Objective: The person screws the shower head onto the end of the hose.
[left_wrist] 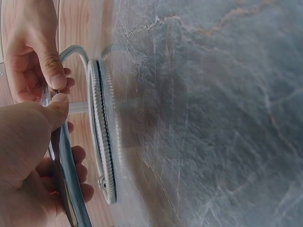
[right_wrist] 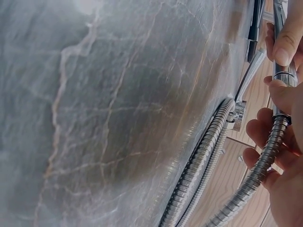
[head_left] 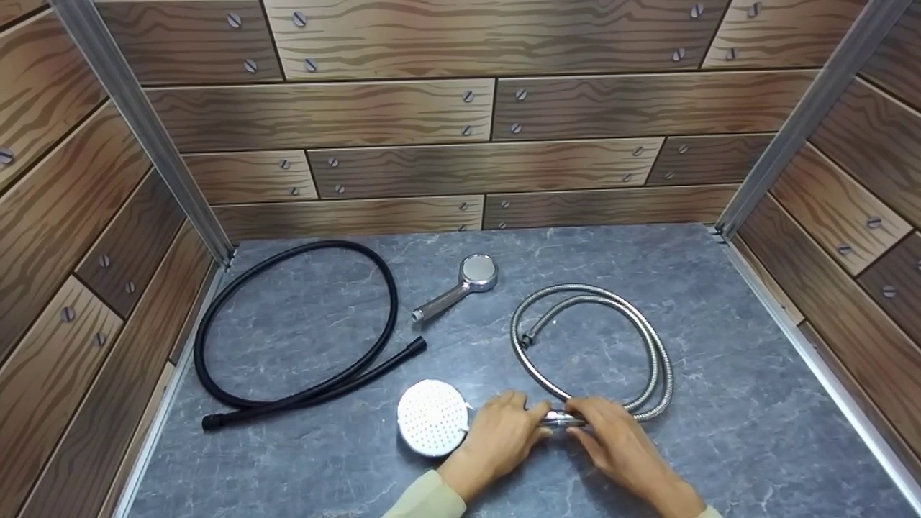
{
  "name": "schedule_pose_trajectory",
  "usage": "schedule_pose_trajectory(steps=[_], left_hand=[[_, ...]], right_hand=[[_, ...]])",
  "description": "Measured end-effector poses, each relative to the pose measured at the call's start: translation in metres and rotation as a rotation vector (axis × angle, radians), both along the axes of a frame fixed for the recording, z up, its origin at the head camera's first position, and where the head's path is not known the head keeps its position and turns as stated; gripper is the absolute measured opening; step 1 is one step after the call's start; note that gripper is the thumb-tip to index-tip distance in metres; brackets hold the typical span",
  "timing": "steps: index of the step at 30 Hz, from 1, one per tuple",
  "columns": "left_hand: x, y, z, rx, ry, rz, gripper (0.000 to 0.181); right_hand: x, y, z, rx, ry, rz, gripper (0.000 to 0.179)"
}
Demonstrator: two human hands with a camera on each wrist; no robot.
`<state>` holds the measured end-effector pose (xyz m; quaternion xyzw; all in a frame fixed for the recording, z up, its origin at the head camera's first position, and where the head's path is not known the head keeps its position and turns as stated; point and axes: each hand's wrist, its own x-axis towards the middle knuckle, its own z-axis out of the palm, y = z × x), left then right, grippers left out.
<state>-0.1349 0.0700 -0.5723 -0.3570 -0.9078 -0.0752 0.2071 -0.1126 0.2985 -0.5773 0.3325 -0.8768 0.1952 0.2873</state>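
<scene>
A round shower head with a white dotted face [head_left: 432, 419] is at the front of the table, face up. My left hand [head_left: 500, 435] grips its chrome handle [left_wrist: 71, 182], the thumb along the top in the left wrist view. Against the handle's end, my right hand [head_left: 622, 442] holds the end fitting [right_wrist: 285, 78] of a silver metal shower hose [head_left: 667, 367], thumb and fingers around it. Handle and fitting meet in one line between the two hands. From the right palm the ribbed hose [right_wrist: 251, 177] curves down to its coil on the table.
A black hose [head_left: 394, 288] lies looped on the left of the grey marbled table [head_left: 755, 403]. Behind the hands rests a smaller chrome hand shower [head_left: 478, 272]. The silver hose's other end [head_left: 527, 340] lies inside its coil. Wood-patterned walls [head_left: 403, 115] enclose three sides.
</scene>
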Motion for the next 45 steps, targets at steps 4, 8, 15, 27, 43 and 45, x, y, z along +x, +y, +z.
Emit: schedule_pose_trajectory(steps=[4, 8, 15, 27, 43, 45], left_hand=[[0.0004, -0.0002, 0.0, 0.0, 0.0, 0.0, 0.027], [0.0003, 0.0, 0.0003, 0.001, -0.006, 0.002, 0.027], [0.0, 0.0011, 0.0009, 0.014, -0.001, -0.002, 0.026], [-0.0001, 0.0005, 0.0041, 0.032, -0.01, -0.012, 0.025], [0.0012, 0.0017, 0.003, 0.011, 0.029, -0.008, 0.025], [0.001, 0.0017, 0.0028, 0.014, 0.025, -0.009, 0.025]], right_hand=[[0.0004, 0.0, 0.0004, -0.008, -0.004, 0.001, 0.041], [0.0004, 0.0002, 0.0005, -0.02, 0.001, 0.0, 0.045], [0.0005, -0.0004, 0.0013, -0.014, 0.001, -0.003, 0.043], [-0.0002, 0.0007, 0.0006, -0.014, 0.028, 0.014, 0.041], [-0.0011, -0.0007, 0.0016, -0.021, 0.018, 0.023, 0.041], [-0.001, -0.0008, 0.0017, -0.019, 0.02, 0.025, 0.039]])
